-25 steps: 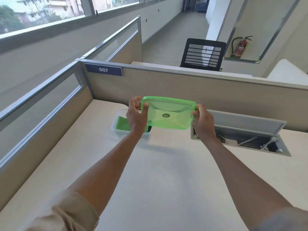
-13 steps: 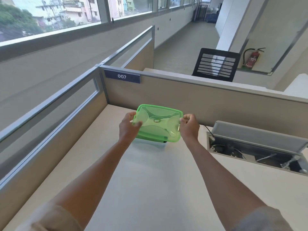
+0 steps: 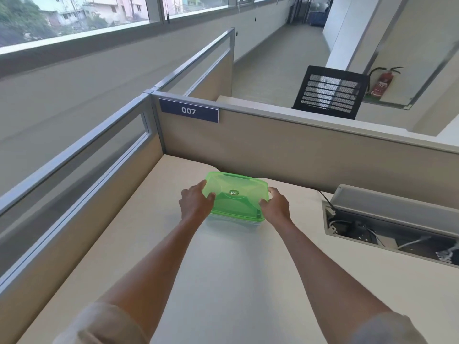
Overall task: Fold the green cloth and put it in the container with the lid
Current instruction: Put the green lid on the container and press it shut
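A translucent green lid [image 3: 236, 194] lies on top of a clear plastic container [image 3: 233, 223] that stands on the beige desk [image 3: 223, 281]. My left hand [image 3: 196, 204] grips the lid's left edge, thumb on top. Gripping the lid's right edge is my right hand [image 3: 275, 204]. The green cloth shows only as a green tint through the lid; its shape is hidden.
An open cable tray [image 3: 387, 227] with wires is sunk into the desk at the right. Partition walls [image 3: 285, 147] with a "007" label [image 3: 188, 111] close the desk at the back and left. A black chair [image 3: 327, 91] stands beyond.
The lid was held tilted in the air to the right of the open container with the cloth visible. It has moved left and down onto the container, and now lies flat over it.
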A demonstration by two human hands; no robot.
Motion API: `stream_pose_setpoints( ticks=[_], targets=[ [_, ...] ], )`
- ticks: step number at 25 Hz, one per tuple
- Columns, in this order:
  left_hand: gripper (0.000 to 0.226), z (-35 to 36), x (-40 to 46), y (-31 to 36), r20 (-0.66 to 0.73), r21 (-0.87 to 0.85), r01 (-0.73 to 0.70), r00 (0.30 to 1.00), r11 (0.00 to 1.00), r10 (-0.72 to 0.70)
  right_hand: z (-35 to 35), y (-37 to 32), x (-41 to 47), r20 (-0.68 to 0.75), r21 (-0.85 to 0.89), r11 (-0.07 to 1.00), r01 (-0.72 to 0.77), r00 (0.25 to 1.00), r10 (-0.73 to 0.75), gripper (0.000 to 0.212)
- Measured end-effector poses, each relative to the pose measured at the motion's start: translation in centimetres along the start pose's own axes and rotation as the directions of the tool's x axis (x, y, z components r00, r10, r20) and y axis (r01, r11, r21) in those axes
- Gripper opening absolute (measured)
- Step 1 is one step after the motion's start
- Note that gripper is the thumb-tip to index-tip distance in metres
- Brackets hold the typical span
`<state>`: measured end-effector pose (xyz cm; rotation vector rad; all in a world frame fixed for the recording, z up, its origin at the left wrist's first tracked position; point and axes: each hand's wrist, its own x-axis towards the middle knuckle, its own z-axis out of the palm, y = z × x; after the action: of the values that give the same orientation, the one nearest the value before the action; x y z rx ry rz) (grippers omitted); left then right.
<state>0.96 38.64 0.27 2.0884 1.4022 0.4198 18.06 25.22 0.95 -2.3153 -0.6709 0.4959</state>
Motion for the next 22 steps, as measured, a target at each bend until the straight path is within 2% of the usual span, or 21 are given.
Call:
stream_pose_setpoints(
  ticks=[2, 6, 10, 14, 22],
  targets=[
    [0.058, 0.6, 0.3, 0.0, 0.028, 0.024, 0.005, 1.0, 1.0, -0.005, 0.6, -0.3, 0.3, -0.01, -0.046, 0.999, -0.019, 1.0, 0.018, 0.053],
    [0.059, 1.6, 0.3, -0.2, 0.019, -0.071, 0.001, 1.0, 0.997, 0.0, 1.2, -0.4, 0.8, -0.022, -0.133, 0.991, -0.03, 0.999, 0.028, 0.05],
    [0.056, 1.9, -0.6, 0.0, 0.028, -0.099, -0.006, 1.0, 0.995, 0.008, 1.8, 0.4, 0.4, -0.032, -0.218, 0.976, 0.026, 0.999, -0.033, 0.042],
    [0.054, 2.2, -1.0, -0.4, 0.037, -0.018, -0.049, 0.998, 0.999, 0.05, 1.9, 0.6, -0.2, -0.032, -0.295, 0.953, 0.075, 0.996, -0.088, 0.037],
    [0.063, 2.8, -2.0, -0.4, 0.082, 0.18, -0.087, 0.994, 0.98, 0.073, 2.5, 1.2, -1.7, -0.034, -0.368, 0.925, 0.095, 0.993, -0.115, 0.049]
  ],
)
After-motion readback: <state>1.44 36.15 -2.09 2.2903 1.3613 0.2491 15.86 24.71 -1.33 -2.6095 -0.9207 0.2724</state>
